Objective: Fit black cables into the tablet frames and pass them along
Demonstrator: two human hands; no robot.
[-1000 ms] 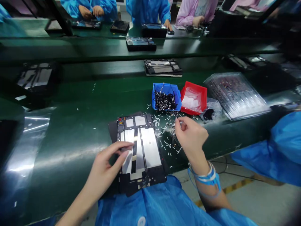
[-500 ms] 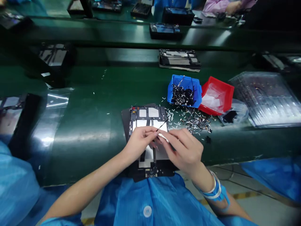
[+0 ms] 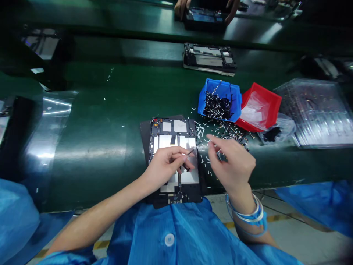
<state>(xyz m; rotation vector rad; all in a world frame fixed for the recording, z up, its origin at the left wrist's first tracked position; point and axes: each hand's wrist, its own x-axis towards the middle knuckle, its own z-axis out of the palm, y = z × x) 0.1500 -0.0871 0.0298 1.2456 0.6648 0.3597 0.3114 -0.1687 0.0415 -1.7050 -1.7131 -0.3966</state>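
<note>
An opened tablet (image 3: 189,176), with silver battery panels and circuit boards exposed, lies in front of me on dark flat panels. Over its middle, my left hand (image 3: 168,162) pinches a thin black cable (image 3: 191,151) between thumb and forefinger. A dark end of it seems to hang below the fingers. My right hand (image 3: 233,162) is off the tablet's right side, above scattered white strips (image 3: 200,130). Its thumb and forefinger are drawn close together. Whatever may be between them is too small to make out.
A blue bin (image 3: 235,103) full of black cables stands beside a red bin (image 3: 271,105) holding clear plastic. To the right are a plastic bag (image 3: 285,129) and stacked clear trays (image 3: 322,117). More tablets (image 3: 209,59) lie farther back. A co-worker's hands (image 3: 182,8) grip one at the top.
My right hand has moved right, away from my left hand and the tablet. The white piece between my hands is no longer seen there. My left hand keeps the cable. The view has tilted down.
</note>
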